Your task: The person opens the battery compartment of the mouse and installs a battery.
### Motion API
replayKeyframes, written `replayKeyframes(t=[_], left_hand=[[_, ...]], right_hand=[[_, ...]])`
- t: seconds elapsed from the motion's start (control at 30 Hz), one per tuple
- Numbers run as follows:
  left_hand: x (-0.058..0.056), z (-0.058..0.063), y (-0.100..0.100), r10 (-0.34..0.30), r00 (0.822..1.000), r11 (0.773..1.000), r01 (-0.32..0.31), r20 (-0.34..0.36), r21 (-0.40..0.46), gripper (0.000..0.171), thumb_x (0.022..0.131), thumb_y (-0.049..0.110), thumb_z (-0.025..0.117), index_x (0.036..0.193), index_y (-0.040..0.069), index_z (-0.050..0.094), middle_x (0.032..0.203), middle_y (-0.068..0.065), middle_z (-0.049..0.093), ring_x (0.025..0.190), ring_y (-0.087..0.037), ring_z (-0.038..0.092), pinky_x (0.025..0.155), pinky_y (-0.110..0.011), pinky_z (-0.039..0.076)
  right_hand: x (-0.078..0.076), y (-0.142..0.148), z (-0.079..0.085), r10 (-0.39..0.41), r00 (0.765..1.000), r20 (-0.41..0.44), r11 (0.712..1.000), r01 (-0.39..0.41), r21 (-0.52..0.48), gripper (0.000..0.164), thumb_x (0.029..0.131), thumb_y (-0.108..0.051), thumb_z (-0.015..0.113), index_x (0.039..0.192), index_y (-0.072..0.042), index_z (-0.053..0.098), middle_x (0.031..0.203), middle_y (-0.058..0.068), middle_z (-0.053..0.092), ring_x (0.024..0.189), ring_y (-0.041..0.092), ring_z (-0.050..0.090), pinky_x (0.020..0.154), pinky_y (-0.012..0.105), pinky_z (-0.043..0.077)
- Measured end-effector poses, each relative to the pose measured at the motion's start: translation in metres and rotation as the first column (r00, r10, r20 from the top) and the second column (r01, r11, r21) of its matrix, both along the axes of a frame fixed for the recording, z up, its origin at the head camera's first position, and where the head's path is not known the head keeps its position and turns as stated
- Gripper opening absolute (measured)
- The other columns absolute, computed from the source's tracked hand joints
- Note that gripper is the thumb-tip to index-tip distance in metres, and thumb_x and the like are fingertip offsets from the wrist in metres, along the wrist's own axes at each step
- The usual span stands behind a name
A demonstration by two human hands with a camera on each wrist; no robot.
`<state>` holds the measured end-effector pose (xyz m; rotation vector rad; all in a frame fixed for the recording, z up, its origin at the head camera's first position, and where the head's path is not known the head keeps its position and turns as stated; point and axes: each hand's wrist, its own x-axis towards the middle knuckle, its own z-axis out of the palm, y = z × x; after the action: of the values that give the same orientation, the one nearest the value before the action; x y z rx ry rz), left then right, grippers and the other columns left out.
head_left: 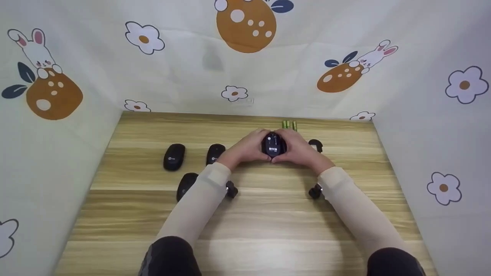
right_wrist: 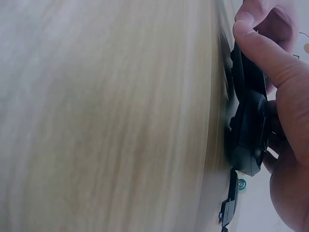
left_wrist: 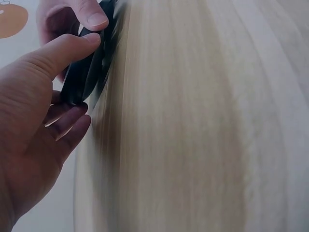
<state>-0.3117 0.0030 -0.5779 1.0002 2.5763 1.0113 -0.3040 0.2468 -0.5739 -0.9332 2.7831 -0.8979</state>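
Note:
A black computer mouse (head_left: 273,145) is held between both hands near the back of the wooden table, its underside with a white label facing up. My left hand (head_left: 252,147) grips its left side, and my right hand (head_left: 294,148) grips its right side. In the left wrist view the left thumb lies on the edge of the black mouse (left_wrist: 79,79), its other fingers curled on the far side. In the right wrist view the right thumb lies along the black mouse (right_wrist: 248,133), close to the other hand's thumb. The palms hide part of the mouse.
Three more black mice, one far left (head_left: 174,157), one (head_left: 215,153) by the left wrist and one (head_left: 187,186) partly under the left sleeve, lie on the table (head_left: 268,222). Several green batteries (head_left: 288,125) lie behind the hands. A dark curved piece (head_left: 316,144) sits beyond the right hand.

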Motion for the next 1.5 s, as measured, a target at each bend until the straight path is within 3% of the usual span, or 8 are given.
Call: replayKeyframes(t=[0.33, 0.6, 0.9, 1.13, 1.5], left_hand=[[0.003, 0.004, 0.0, 0.006, 0.999, 1.0, -0.006, 0.035, 0.003, 0.1, 0.081, 0.021, 0.096, 0.163, -0.002, 0.044, 0.161, -0.02, 0.051, 0.149, -0.034, 0.05, 0.129, -0.043, 0.037], [0.004, 0.006, -0.002, -0.003, 0.998, 1.0, 0.003, 0.062, -0.002, 0.107, 0.081, 0.023, 0.096, 0.167, -0.003, 0.038, 0.164, -0.022, 0.046, 0.151, -0.035, 0.048, 0.13, -0.043, 0.035], [0.005, 0.009, -0.007, 0.025, 0.994, 1.0, -0.024, 0.11, -0.013, 0.115, 0.083, 0.026, 0.096, 0.172, -0.002, 0.028, 0.17, -0.022, 0.039, 0.156, -0.036, 0.041, 0.132, -0.045, 0.032], [0.015, 0.023, -0.025, 0.076, 0.993, 0.995, -0.071, 0.087, -0.065, 0.106, 0.087, 0.024, 0.09, 0.172, 0.003, 0.03, 0.174, -0.02, 0.035, 0.16, -0.036, 0.036, 0.132, -0.047, 0.031], [0.041, 0.043, -0.063, 0.088, 0.996, 0.996, -0.088, 0.018, -0.035, 0.084, 0.095, 0.028, 0.087, 0.165, 0.007, 0.046, 0.162, -0.014, 0.05, 0.151, -0.033, 0.047, 0.128, -0.048, 0.038]], right_hand=[[0.001, 0.001, 0.0, 0.009, 1.0, -0.007, 1.0, -0.009, -0.003, 0.103, 0.071, -0.043, 0.106, 0.152, 0.0, 0.058, 0.148, 0.017, 0.064, 0.142, 0.039, 0.052, 0.125, 0.053, 0.036], [0.003, 0.004, -0.001, -0.004, 1.0, 0.009, 1.0, 0.004, 0.02, 0.114, 0.073, -0.047, 0.104, 0.159, 0.004, 0.049, 0.157, 0.024, 0.053, 0.15, 0.04, 0.045, 0.129, 0.053, 0.033], [0.01, 0.009, 0.002, -0.034, 0.999, 0.022, 0.999, 0.035, -0.007, 0.113, 0.077, -0.045, 0.102, 0.162, 0.004, 0.046, 0.165, 0.025, 0.047, 0.156, 0.042, 0.038, 0.132, 0.055, 0.029], [0.024, 0.01, 0.002, -0.061, 0.998, 0.004, 0.992, 0.061, -0.112, 0.099, 0.081, -0.04, 0.101, 0.157, 0.001, 0.054, 0.161, 0.02, 0.05, 0.151, 0.039, 0.043, 0.128, 0.056, 0.034], [0.05, -0.009, 0.007, -0.071, 0.994, -0.078, 0.963, 0.047, -0.266, 0.081, 0.085, -0.031, 0.099, 0.147, 0.003, 0.062, 0.155, 0.015, 0.055, 0.147, 0.032, 0.046, 0.129, 0.051, 0.035]])
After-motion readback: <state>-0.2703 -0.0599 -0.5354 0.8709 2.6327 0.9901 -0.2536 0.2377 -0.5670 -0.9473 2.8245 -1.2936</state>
